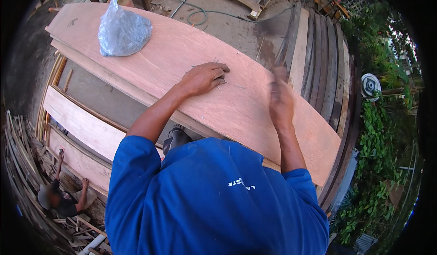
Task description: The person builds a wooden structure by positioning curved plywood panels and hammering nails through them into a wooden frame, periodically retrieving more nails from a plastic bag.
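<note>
A long pinkish plywood sheet [182, 50] lies in front of me. My left hand [203, 78] rests on it with curled fingers; several thin nails [216, 60] poke out around the fingertips, and a few more lie on the wood beside them. To the right, over the same sheet, my right hand [281, 104] is closed around what looks like a hammer [279, 75]; motion smears its handle, and the dark blur beyond is probably its head. A clear plastic bag [124, 30] filled with grey contents, perhaps nails, stands toward the sheet's far left end.
Dark and pale boards [318, 64] lie side by side at the right, before green plants [378, 141]. A green hose [200, 16] curls on the ground beyond the sheet. At lower left, a co-worker [63, 198] crouches by a framed panel [82, 157] and piled wood strips [20, 164].
</note>
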Demonstrator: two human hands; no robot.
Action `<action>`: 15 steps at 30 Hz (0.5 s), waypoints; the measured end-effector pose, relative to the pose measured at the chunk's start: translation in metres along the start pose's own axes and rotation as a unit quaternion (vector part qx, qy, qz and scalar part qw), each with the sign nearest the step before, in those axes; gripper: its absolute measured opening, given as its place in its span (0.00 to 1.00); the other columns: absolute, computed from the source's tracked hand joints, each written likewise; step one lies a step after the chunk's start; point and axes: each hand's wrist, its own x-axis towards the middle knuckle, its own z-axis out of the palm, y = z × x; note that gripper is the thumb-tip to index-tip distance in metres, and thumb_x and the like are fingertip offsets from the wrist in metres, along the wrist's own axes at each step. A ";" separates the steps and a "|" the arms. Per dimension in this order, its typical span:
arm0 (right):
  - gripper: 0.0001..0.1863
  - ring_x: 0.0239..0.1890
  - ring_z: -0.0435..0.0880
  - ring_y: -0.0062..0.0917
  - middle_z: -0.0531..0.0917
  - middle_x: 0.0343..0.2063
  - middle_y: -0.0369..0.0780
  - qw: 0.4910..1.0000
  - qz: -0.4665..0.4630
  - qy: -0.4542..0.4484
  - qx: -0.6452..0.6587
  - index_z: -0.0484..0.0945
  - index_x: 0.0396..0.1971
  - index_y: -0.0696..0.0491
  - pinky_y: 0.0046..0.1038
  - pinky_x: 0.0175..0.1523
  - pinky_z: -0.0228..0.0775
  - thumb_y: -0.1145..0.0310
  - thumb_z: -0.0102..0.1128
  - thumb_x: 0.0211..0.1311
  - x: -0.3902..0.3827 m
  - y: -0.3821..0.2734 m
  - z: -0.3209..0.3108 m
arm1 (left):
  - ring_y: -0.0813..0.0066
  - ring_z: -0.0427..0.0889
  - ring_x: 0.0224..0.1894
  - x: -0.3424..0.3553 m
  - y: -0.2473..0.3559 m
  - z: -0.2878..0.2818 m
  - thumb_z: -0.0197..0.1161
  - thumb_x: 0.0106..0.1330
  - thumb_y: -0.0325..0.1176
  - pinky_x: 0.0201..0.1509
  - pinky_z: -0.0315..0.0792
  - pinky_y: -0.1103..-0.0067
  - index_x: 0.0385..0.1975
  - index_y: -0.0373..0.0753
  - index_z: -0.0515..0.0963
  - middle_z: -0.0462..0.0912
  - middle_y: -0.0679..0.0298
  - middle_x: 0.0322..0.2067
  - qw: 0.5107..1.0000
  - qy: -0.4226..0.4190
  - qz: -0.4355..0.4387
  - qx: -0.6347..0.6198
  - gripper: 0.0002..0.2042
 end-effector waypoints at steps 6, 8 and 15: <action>0.30 0.53 0.88 0.44 0.85 0.52 0.57 0.998 -0.004 0.037 0.059 0.69 0.74 0.46 0.36 0.58 0.77 0.69 0.61 0.75 0.023 -0.007 -0.031 | 0.54 0.83 0.57 -0.011 0.007 -0.001 0.65 0.71 0.33 0.61 0.77 0.65 0.45 0.37 0.82 0.86 0.56 0.53 0.995 0.003 -0.082 -0.052 0.09; 0.29 0.33 0.81 0.19 0.88 0.56 0.43 0.978 -0.006 0.179 0.104 0.68 0.74 0.54 0.23 0.37 0.75 0.76 0.58 0.75 0.024 -0.028 -0.050 | 0.53 0.84 0.54 -0.005 0.000 -0.003 0.65 0.72 0.34 0.59 0.78 0.65 0.46 0.37 0.82 0.86 0.55 0.51 0.991 0.015 -0.115 -0.067 0.09; 0.29 0.56 0.87 0.43 0.86 0.53 0.55 0.975 0.069 -0.188 -0.096 0.69 0.73 0.53 0.35 0.57 0.77 0.76 0.57 0.73 0.003 0.004 0.010 | 0.50 0.87 0.47 -0.002 -0.003 0.001 0.65 0.72 0.34 0.53 0.80 0.65 0.46 0.38 0.83 0.88 0.55 0.45 0.994 0.045 -0.090 -0.041 0.09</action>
